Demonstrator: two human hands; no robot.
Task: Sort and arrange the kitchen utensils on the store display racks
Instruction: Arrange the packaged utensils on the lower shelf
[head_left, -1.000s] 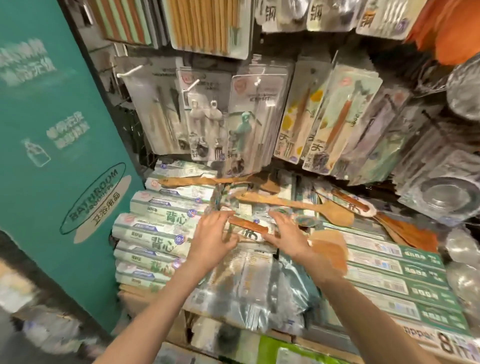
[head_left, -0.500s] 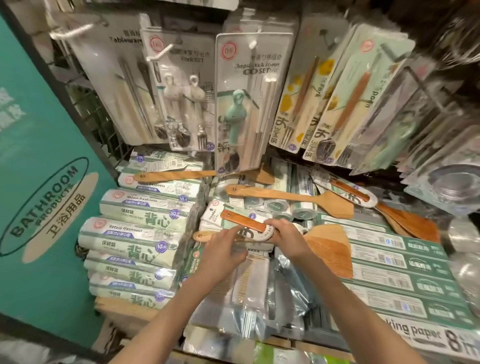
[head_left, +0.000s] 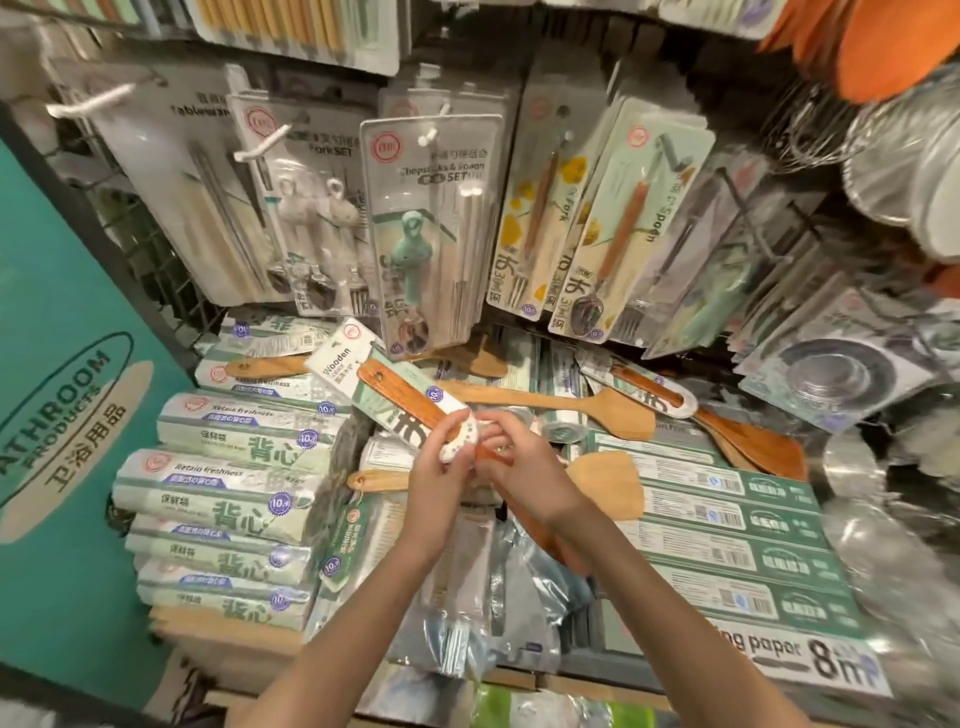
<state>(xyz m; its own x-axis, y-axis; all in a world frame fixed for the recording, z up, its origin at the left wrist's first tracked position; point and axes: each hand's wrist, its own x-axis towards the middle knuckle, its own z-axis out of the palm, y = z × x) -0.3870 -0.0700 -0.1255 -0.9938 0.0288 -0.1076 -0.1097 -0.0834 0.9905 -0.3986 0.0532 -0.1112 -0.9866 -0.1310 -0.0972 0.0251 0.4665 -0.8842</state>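
Both hands hold a wooden spatula (head_left: 402, 397) that has a reddish-brown handle and a white-and-green card sleeve marked "Wooden". It is lifted above the shelf, handle end tilted up to the left. My left hand (head_left: 441, 467) grips the lower end of the sleeve. My right hand (head_left: 519, 457) pinches the spatula just below the sleeve; its blade runs down under my right wrist. Several other wooden spatulas (head_left: 550, 402) lie loose on the stacked goods. Carded fork and spoon sets (head_left: 436, 228) hang on the wire rack behind.
Rolled bag packs (head_left: 228, 483) are stacked at the left and green baking paper boxes (head_left: 727, 525) at the right. A teal "Bathroom Products" sign panel (head_left: 57, 415) stands at the far left. Foil trays and metal pans (head_left: 893, 156) crowd the right side.
Both hands have raised the sleeved spatula off the stack and tilted its handle up to the left, so the "Wooden" label now shows. The camera has shifted as well.
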